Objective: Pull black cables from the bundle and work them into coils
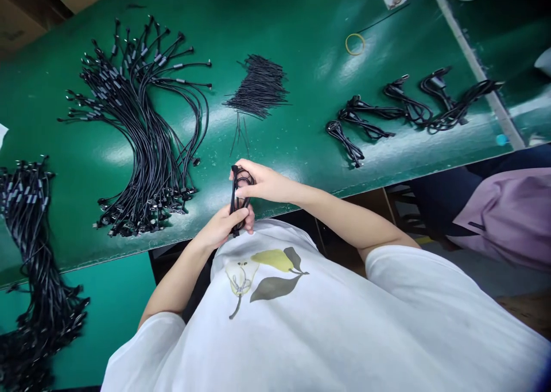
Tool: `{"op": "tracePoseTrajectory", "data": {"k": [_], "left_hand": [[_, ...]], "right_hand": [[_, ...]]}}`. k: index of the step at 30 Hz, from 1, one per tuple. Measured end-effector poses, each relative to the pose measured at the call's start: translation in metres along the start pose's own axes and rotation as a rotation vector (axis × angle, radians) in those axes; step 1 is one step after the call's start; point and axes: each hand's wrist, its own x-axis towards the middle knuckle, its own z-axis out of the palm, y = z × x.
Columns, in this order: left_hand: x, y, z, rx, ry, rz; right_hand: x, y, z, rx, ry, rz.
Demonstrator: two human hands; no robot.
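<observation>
Both hands are at the table's front edge, close to my shirt, closed on one coiled black cable (235,196). My left hand (232,218) grips its lower end, thumb across the loops. From the right side, my right hand (260,181) holds the upper part, with fingers partly around the loops. Just beyond the hands lie a few loose thin black ties (239,132), and behind them a pile of the same short ties (260,86). Whether a tie is around the held cable cannot be made out.
Left on the green table (301,139) spreads a big bunch of uncoiled black cables (146,116); another bunch (30,225) lies further left. Several bundled cables (370,119) lie at right. A yellow rubber band (355,45) is behind. A person in pink clothing (503,214) sits at right.
</observation>
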Motion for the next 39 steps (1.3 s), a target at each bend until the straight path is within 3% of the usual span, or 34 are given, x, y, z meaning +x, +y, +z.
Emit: {"op": "tracePoseTrajectory", "data": {"k": [4, 9, 13, 17, 23, 30, 34, 39], "left_hand": [[-0.005, -0.008, -0.006, 0.071, 0.004, -0.062], [-0.010, -0.013, -0.007, 0.071, 0.066, -0.089], [-0.014, -0.011, -0.004, -0.020, 0.005, -0.144], [-0.017, -0.003, -0.003, -0.078, -0.075, -0.119], [-0.009, 0.002, -0.004, -0.014, -0.072, -0.053], [-0.003, -0.001, -0.008, -0.171, -0.074, -0.093], [-0.003, 0.004, 0.000, -0.280, -0.023, -0.100], [-0.001, 0.009, 0.011, -0.385, 0.010, -0.128]], "right_hand": [[-0.002, -0.006, -0.007, -0.115, -0.048, -0.018], [-0.005, -0.007, -0.005, -0.751, 0.046, -0.242], [-0.006, -0.009, -0.005, -1.057, -0.196, -0.435], [-0.004, -0.016, -0.012, -1.255, -0.371, -0.340], [0.004, -0.023, -0.010, -1.324, -0.386, -0.171], [0.010, -0.021, -0.006, -1.421, -0.396, -0.253], [0.015, -0.018, -0.006, -1.417, -0.399, -0.316], [0.026, -0.018, -0.001, -1.352, -0.409, -0.288]]}}
